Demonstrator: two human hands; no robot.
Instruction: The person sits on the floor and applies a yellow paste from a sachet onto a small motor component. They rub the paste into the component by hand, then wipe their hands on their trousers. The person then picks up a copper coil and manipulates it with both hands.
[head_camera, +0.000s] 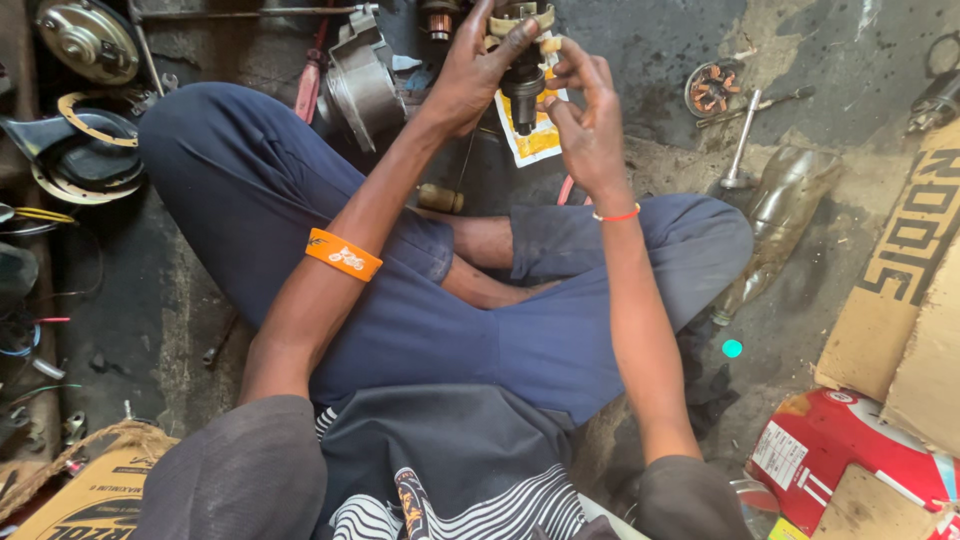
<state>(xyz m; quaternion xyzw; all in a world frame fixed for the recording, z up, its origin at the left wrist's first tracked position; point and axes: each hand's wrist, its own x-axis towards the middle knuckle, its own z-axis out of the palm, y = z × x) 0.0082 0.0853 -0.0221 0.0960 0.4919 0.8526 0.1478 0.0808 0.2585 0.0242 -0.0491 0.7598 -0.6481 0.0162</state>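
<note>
I sit cross-legged on a dirty floor in blue trousers. My left hand (470, 70) is shut around a dark cylindrical motor part (523, 88) with a tan ring at its top, held upright near the top of the view. My right hand (585, 115) is beside it, with thumb and forefinger pinching a small pale piece (551, 44) against the part's upper end. An orange band (343, 254) sits on my left forearm and a thin red thread (617, 215) circles my right wrist. Under the hands lies a yellow and white paper packet (535, 140).
A grey metal motor housing (358, 82) lies beyond my left knee. A copper-wound armature (711, 89), a metal socket tool (742, 145) and a clear plastic bottle (780, 215) lie to the right. Cardboard (900, 290) and a red can (840, 450) are at the right; round metal parts (85, 40) at the left.
</note>
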